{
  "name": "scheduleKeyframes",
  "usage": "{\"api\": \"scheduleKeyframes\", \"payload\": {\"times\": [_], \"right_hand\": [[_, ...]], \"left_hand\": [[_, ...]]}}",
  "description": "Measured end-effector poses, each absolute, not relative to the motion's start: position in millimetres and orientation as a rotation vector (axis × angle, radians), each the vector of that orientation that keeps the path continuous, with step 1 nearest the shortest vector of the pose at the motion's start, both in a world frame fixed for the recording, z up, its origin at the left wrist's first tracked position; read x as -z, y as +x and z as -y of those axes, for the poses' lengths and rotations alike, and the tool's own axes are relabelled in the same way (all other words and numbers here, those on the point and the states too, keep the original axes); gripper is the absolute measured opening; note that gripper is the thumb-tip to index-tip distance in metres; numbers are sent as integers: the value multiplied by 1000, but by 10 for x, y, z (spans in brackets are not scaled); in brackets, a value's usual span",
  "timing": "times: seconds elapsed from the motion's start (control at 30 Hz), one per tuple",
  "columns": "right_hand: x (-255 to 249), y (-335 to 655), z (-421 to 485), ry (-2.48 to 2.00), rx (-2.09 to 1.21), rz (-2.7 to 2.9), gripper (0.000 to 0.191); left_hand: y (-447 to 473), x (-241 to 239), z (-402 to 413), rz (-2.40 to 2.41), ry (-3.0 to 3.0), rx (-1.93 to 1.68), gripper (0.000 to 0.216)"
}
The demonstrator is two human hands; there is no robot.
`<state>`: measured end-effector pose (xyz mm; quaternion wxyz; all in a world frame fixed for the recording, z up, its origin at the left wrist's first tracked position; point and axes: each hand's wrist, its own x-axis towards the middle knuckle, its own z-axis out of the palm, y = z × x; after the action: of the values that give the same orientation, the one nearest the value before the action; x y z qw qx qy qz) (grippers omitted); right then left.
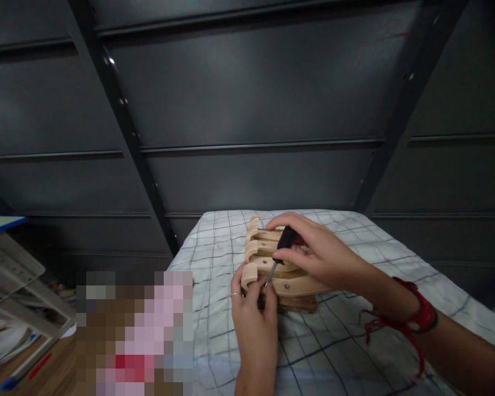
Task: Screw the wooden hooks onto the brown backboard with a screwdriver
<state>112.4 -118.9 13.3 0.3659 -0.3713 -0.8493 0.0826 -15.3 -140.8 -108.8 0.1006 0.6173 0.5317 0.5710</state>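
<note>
A light wooden piece with several curved, hook-ended slats lies on a checked cloth. A screw head shows in the nearest slat. My left hand, with a ring on one finger, closes round the near rounded end of the wooden piece, its fingertips beside the screwdriver's tip. My right hand grips the black handle of a screwdriver from above. Its metal shaft slants down and left to the wood between my left fingers. Those fingers hide the exact spot where the tip meets the wood.
The white checked cloth covers a raised surface against a dark metal-panelled wall. To the left stand a blue-edged table and a pale rack. A red pen-like object lies on the wooden floor; a patch beside it is pixelated.
</note>
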Motion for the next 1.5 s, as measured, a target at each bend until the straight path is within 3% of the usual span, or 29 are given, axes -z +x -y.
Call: {"api": "scheduleKeyframes", "payload": {"times": [0.13,0.27,0.4,0.57,0.7,0.8,0.93,1.03,1.17,1.3,1.4,1.5], "right_hand": [[-213,1248,1211,-809,-284,2403,27],[-194,1221,1255,-1025,-178,2270,9],[-108,1106,1259,-1133,-102,2141,11],[-189,1194,1256,-865,-142,2357,22],[-222,1218,1266,-1014,-125,2254,8],[-181,1154,1269,-1130,1,2155,16],[-211,1139,1298,-952,-55,2335,4],[-302,1185,1336,-841,-205,2501,19],[-318,1168,1330,-996,-161,2399,7],[-225,1084,1273,-1134,-8,2257,15],[-240,1092,1287,-1029,-3,2381,5],[-343,1151,1351,-886,-104,2553,19]], "left_hand": [[-161,1093,1423,-1563,1832,-1669,19],[-152,1109,1418,-1556,1818,-1694,20],[-149,1105,1409,-1555,1792,-1675,19],[-158,1101,1417,-1528,1769,-1653,19],[-152,1112,1420,-1528,1771,-1667,19],[-153,1114,1420,-1530,1772,-1670,20],[-160,1099,1427,-1533,1784,-1663,19],[-158,1091,1430,-1534,1784,-1660,18],[-146,1100,1423,-1531,1776,-1658,19],[-140,1113,1416,-1532,1737,-1667,19],[-151,1117,1424,-1552,1721,-1645,20],[-180,1130,1437,-1544,1747,-1609,23]]}}
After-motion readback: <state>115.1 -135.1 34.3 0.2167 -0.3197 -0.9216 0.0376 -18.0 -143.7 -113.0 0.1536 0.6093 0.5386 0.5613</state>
